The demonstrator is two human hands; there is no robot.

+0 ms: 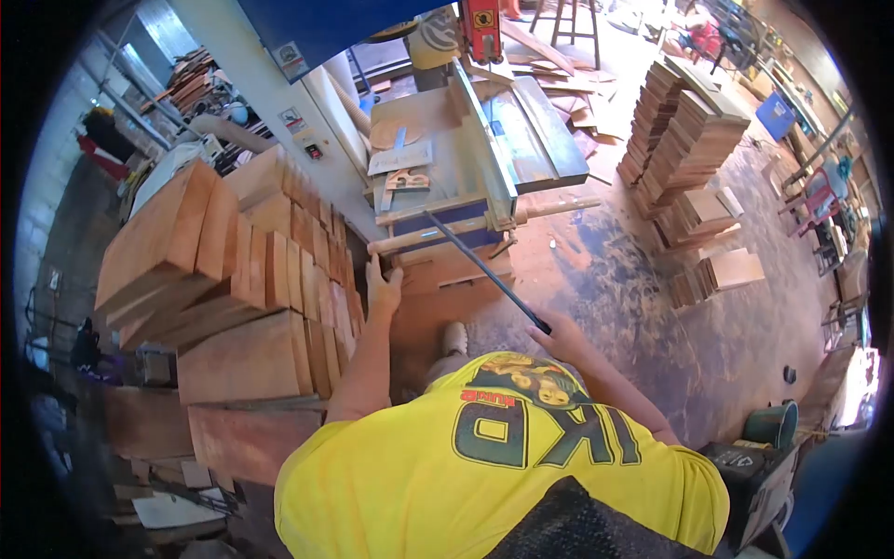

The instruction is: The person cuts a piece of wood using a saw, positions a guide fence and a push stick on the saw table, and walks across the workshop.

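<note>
A long dark rod point(480, 264) with a black handle slants up to the front rail of the machine table point(447, 149). My right hand point(562, 337) is wrapped round its handle. At the left end of a wooden bar point(428, 239), my left hand point(383, 284) is raised with thumb and fingers apart, close to or touching the bar end. A combination square point(407, 182) and a white label or sheet point(400, 158) lie on the machine table, left of the upright metal fence point(484, 140).
Stacked wooden blocks point(247, 354) stand close by my left arm. Tall stacks of boards point(684, 130) and shorter ones point(731, 268) are on the floor at the right. A green bucket point(771, 424) sits at the lower right. Another person point(705, 37) is in the far background.
</note>
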